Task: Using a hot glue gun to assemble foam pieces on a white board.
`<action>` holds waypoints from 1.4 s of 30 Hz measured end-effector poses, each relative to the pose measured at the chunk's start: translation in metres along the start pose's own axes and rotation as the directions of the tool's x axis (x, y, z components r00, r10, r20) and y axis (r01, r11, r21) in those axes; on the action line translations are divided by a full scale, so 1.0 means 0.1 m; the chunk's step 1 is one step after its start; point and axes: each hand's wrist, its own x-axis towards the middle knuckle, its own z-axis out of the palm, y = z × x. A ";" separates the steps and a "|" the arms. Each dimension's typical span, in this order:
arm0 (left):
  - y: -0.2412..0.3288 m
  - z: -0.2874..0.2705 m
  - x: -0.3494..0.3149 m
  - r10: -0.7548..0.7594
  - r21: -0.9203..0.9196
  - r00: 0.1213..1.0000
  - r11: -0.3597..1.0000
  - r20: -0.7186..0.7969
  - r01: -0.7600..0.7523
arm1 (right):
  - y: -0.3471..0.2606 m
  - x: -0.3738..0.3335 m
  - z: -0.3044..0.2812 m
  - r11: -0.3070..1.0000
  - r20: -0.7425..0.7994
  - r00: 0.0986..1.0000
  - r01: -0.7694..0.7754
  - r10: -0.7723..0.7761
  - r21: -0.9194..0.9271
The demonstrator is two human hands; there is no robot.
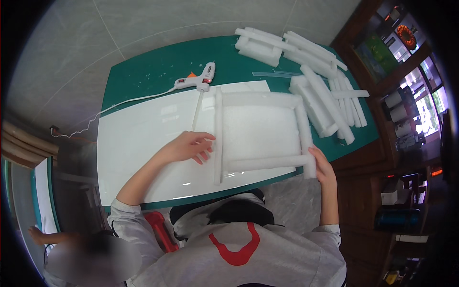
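A white foam frame (262, 99) lies on a glossy white board (138, 138), with foam strips along its sides and a flat foam sheet (260, 131) inside. My left hand (191, 146) is open beside the left strip, fingers slightly bent and spread; whether a fingertip touches it I cannot tell. At the near right corner, my right hand (323, 166) grips the frame's outer edge. Beyond the board's far edge rests a white hot glue gun (195, 82), with a long pale glue stick (197, 110) stretching from it toward my left hand.
White foam pieces (320, 103) are piled on the right of the green table mat (143, 71), with more foam blocks (260, 48) at the far right. Clear sticks (272, 74) lie beside them. The gun's cord (129, 100) runs left. Another person's hand (36, 235) shows at lower left.
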 end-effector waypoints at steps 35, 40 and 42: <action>-0.25 0.27 -0.12 0.005 -0.204 0.933 0.975 -0.361 -0.084 | -0.06 0.27 0.45 0.946 0.008 0.998 0.057 -0.057 -0.320; -0.18 0.20 -0.09 0.017 -0.070 0.939 0.997 -0.343 -0.044 | -0.04 0.28 0.41 0.901 -0.052 0.996 0.044 -0.074 -0.432; -0.20 0.18 -0.07 -0.028 -0.129 0.942 0.991 -0.333 -0.017 | -0.03 0.28 0.41 0.890 -0.049 0.995 0.052 -0.083 -0.453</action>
